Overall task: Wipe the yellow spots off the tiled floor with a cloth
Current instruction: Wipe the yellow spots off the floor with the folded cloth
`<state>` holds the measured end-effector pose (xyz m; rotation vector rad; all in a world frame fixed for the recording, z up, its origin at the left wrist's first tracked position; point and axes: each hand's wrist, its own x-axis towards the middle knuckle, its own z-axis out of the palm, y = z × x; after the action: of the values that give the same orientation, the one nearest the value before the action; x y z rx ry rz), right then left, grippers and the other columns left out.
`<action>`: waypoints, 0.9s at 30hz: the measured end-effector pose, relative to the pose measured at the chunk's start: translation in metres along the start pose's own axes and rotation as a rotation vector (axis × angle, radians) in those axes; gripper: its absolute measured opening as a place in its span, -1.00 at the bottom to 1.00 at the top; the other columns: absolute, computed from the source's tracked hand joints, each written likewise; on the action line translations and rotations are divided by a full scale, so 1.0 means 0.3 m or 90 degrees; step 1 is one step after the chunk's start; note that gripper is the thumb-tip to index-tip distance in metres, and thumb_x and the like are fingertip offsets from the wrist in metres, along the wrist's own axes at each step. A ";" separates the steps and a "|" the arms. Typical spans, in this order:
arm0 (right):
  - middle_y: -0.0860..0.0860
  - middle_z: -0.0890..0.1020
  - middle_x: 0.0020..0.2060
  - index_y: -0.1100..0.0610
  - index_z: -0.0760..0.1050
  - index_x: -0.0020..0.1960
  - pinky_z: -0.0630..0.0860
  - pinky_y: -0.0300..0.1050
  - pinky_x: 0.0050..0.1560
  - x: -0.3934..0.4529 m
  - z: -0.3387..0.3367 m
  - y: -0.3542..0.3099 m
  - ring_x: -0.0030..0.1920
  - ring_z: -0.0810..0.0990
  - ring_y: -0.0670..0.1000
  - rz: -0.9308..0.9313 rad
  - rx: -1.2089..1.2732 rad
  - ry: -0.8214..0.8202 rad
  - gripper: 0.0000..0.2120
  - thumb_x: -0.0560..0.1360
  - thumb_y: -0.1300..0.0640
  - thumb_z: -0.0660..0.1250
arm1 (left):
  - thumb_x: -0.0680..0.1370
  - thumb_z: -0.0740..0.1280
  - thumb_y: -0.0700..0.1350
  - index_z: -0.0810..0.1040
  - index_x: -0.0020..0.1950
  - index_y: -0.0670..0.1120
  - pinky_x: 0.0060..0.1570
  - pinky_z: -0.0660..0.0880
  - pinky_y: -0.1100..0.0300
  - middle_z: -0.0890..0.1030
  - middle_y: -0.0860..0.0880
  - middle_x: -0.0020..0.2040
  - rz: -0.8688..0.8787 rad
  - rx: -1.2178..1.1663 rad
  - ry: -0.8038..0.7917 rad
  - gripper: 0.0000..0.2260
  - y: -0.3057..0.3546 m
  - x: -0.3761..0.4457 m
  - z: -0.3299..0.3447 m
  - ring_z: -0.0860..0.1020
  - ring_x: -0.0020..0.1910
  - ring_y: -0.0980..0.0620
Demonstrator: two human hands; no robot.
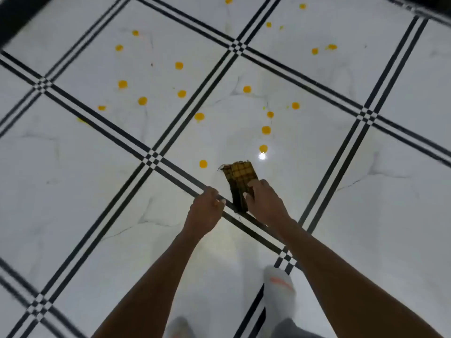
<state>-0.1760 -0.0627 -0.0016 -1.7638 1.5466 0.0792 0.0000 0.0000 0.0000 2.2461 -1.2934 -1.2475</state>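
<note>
**Cloth held above a spotted tile floor**

Nearest the camera, at the bottom edge, a foot in a white sock (280, 286) with an orange mark stands on the tiled floor (73, 191), beside a black stripe; a second foot shows only as a grey blur at the frame's lower edge. Two bare forearms reach forward from there.

The left hand (206, 208) has its fingers curled inward and nothing can be seen in it; it sits just beside the cloth without clearly touching it. The right hand (264, 201) grips the near end of the cloth (240, 178), fingers and thumb curled round the fabric. The cloth is a small yellow-and-dark checked piece with frayed threads at its edges, its far end pointing away from the person. Whether it touches the floor or hangs above it cannot be told.

The floor is glossy white marbled tile, crossed by triple black lines that meet in small checkered squares. A bright light reflection (262, 156) glints just beyond the cloth.

Past the cloth lie the yellow spots. The closest spot (203, 163) sits just left of the cloth's far end, another (263, 148) just above the glint. More are scattered further out across three tiles, in a loose cluster (142, 100) to the left and a thinner scatter to the far right (314, 51).
</note>
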 end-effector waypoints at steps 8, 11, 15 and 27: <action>0.17 0.44 0.26 0.14 0.50 0.31 0.57 0.16 0.11 0.258 0.289 0.181 0.23 0.43 0.21 -0.022 -0.038 0.130 -0.70 0.61 0.07 0.34 | 0.66 0.36 -0.05 0.53 0.33 -0.18 0.09 0.56 0.14 0.69 -0.13 0.10 -0.058 -0.137 0.079 -0.69 -0.083 0.346 0.275 0.65 0.12 -0.09; 0.17 0.46 0.21 0.13 0.50 0.25 0.57 0.11 0.02 0.312 0.336 0.207 0.18 0.44 0.20 -0.036 -0.037 0.197 -0.66 0.56 -0.01 0.41 | 0.63 0.41 -0.05 0.56 0.27 -0.16 0.06 0.43 0.23 0.72 -0.10 0.06 -0.090 -0.191 0.170 -0.72 -0.075 0.423 0.313 0.63 0.13 -0.03; 0.12 0.47 0.22 0.09 0.51 0.22 0.57 0.07 0.02 0.323 0.364 0.211 0.18 0.43 0.15 -0.056 -0.030 0.241 -0.62 0.53 -0.11 0.43 | 0.55 0.51 -0.10 0.64 0.21 -0.14 0.13 0.54 0.21 0.72 -0.05 0.03 -0.133 -0.314 0.209 -0.74 -0.082 0.453 0.341 0.67 0.11 -0.01; 0.05 0.66 0.04 0.11 0.70 0.05 0.31 -0.50 -0.03 0.317 0.327 0.239 0.03 0.55 -0.04 -0.032 0.201 0.239 -0.90 0.58 0.14 0.43 | 0.66 0.38 -0.16 0.67 0.27 -0.14 0.07 0.60 0.26 0.70 -0.08 0.15 -0.065 -0.461 -0.008 -0.79 -0.065 0.447 0.293 0.65 0.11 0.03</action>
<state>-0.1714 -0.0814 -0.1547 -1.6211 1.6640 -0.5202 -0.0264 -0.0809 -0.1373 1.7819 -0.5795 -1.4623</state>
